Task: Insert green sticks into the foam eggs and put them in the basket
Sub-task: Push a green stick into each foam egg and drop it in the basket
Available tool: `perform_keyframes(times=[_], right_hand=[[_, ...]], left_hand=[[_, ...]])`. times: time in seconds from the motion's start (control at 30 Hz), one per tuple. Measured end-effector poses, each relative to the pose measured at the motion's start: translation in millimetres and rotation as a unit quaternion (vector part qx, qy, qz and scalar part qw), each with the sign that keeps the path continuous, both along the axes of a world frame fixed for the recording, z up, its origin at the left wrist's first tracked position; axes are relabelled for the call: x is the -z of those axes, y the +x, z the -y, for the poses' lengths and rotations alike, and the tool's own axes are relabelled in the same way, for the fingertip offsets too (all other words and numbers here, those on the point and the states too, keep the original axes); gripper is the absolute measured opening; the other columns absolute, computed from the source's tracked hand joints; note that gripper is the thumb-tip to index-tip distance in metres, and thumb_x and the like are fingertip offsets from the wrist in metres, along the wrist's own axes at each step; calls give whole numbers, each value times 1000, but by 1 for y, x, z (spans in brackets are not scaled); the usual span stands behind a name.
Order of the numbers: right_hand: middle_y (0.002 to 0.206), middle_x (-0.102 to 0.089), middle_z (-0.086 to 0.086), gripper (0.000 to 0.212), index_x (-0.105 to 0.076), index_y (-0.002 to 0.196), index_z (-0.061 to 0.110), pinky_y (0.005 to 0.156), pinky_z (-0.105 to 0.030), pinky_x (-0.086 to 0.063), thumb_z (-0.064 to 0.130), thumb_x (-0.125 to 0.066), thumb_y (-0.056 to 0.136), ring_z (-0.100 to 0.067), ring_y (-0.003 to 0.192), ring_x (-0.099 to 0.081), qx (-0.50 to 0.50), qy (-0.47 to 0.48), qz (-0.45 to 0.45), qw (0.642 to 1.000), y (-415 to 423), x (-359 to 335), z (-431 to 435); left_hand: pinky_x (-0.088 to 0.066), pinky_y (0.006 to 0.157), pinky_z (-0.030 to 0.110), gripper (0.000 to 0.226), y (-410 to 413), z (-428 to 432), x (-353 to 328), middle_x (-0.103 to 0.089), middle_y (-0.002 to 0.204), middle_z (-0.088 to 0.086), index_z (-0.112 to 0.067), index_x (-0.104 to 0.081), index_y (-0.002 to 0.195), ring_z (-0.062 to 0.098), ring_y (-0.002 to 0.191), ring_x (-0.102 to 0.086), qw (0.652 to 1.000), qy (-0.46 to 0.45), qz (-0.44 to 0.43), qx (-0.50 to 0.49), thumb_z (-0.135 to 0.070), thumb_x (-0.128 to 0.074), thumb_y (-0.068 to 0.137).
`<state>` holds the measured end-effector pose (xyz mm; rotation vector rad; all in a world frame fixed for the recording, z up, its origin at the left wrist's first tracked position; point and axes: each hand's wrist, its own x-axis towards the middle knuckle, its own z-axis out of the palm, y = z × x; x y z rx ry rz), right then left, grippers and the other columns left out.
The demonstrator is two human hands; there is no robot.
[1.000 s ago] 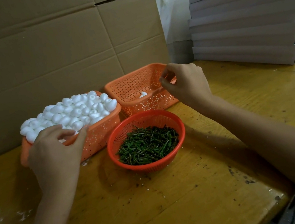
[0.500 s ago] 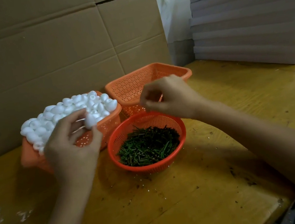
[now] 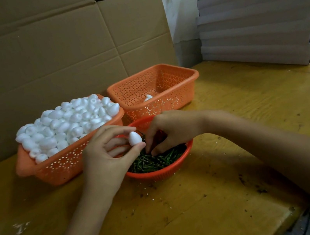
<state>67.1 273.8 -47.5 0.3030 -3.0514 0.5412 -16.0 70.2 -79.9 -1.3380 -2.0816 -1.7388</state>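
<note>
At ten o'clock from the round bowl (image 3: 159, 174), a full basket (image 3: 61, 165) is heaped with bare foam eggs (image 3: 65, 124). A held egg (image 3: 134, 138) is pinched between thumb and forefinger of the left hand (image 3: 105, 158) over the bowl's nine o'clock rim, probably to be ready for a stick. The bowl is filled with green sticks (image 3: 157, 161). The right hand (image 3: 174, 129) is curled down into them, but whether one is gripped cannot be told. At twelve o'clock, a lone egg (image 3: 148, 97) lies in the receiving basket (image 3: 164, 103).

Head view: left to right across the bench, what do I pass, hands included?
Order: full basket → left hand → held egg → right hand → board stack. Left out: stick bowl and far basket, which overlap the hands.
</note>
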Motion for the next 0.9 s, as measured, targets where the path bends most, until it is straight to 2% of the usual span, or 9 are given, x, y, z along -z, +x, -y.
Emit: perform_keyframes(times=[0.1, 0.27, 0.4, 0.5, 0.6, 0.7, 0.8, 0.9], right_hand=[[112, -76, 14, 22, -79, 117, 26, 86, -19, -49, 21, -74, 96, -1, 98, -67, -14, -16, 10, 1000, 1, -2, 0], [113, -76, 16, 21, -78, 119, 27, 90, -29, -52, 28, -71, 99, -2, 99, -68, -21, -14, 18, 1000, 2, -2, 2], [111, -75, 15, 22, -77, 119, 28, 87, -24, -50, 26, -71, 99, -2, 98, -67, -19, -18, 25, 999, 1, -2, 2], [112, -74, 18, 23, -76, 120, 30, 84, -19, -46, 24, -70, 99, 1, 97, -64, -15, -8, 27, 999, 2, -1, 3], [112, -73, 18, 23, -76, 120, 31, 89, -27, -50, 25, -69, 99, -1, 98, -65, -11, 1, 28, 1000, 2, -2, 4], [114, -73, 17, 23, -76, 120, 31, 92, -32, -52, 26, -69, 99, -3, 101, -65, -9, 2, 29, 1000, 3, -3, 5], [113, -74, 16, 22, -76, 119, 31, 92, -33, -51, 26, -69, 99, -3, 100, -65, -7, 5, 27, 1000, 3, -3, 6], [106, -70, 24, 22, -76, 118, 33, 86, -29, -48, 28, -69, 98, 2, 95, -61, -5, 9, 27, 1000, 3, -3, 6]], left_hand=[[-62, 78, 20, 38, 1, -1, -1, -75, 112, 6, -24, -79, 106, 13, 89, -78, 1000, 0, 20, 7, 2, -88, 80], [-64, 84, 28, 39, 0, 0, -1, -81, 104, 2, -21, -77, 111, 20, 92, -80, 998, 1, 63, 29, 9, -78, 88], [-63, 81, 23, 34, 0, 1, -1, -80, 102, -4, -18, -76, 105, 16, 90, -81, 998, 2, 57, 36, 12, -73, 90], [-63, 83, 25, 29, 0, 1, 0, -79, 106, -4, -20, -75, 103, 16, 91, -81, 997, 11, 63, 34, 6, -78, 90], [-63, 84, 25, 28, 0, -1, 1, -80, 107, -6, -22, -76, 102, 16, 95, -80, 998, 8, 62, 20, 0, -83, 87], [-62, 82, 21, 25, -2, -2, 2, -80, 105, -4, -17, -74, 103, 16, 92, -80, 997, 4, 65, 27, 3, -78, 90], [-61, 80, 19, 23, -3, -1, 3, -80, 104, -1, -12, -72, 104, 17, 88, -81, 997, 4, 72, 33, 8, -73, 94], [-61, 79, 19, 20, -3, -1, 2, -80, 104, -1, -11, -72, 105, 17, 88, -80, 997, -2, 69, 31, 7, -71, 95]])
